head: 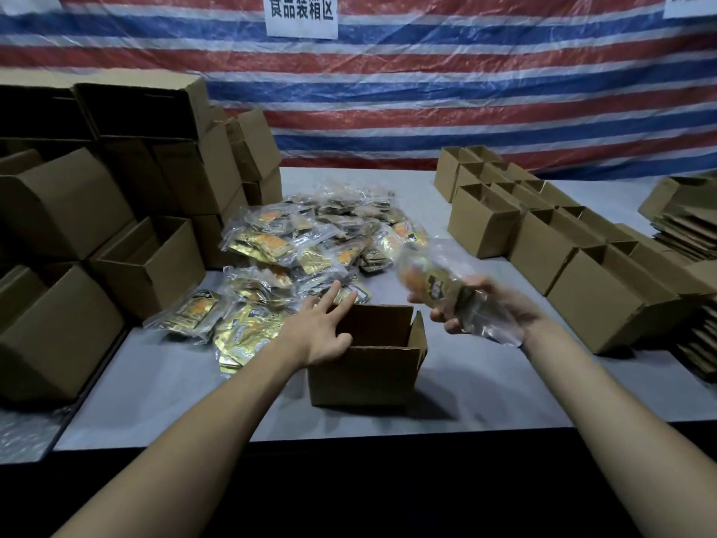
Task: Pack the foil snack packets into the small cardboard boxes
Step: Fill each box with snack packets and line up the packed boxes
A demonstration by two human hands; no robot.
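Observation:
A small open cardboard box [368, 372] stands on the grey table in front of me. My left hand [324, 328] rests on its left rim with fingers spread and straight. To the right of the box, my right hand [485, 304] grips a foil snack packet [438, 281] in a clear plastic wrapper, held above the table and blurred. A heap of gold and orange snack packets [306, 246] lies behind and left of the box.
Stacked closed and open cardboard boxes [128, 211] fill the left side. Rows of open small boxes [543, 234] run along the right, with flat folded cartons [683, 227] at the far right. A striped tarp [465, 91] hangs behind the table.

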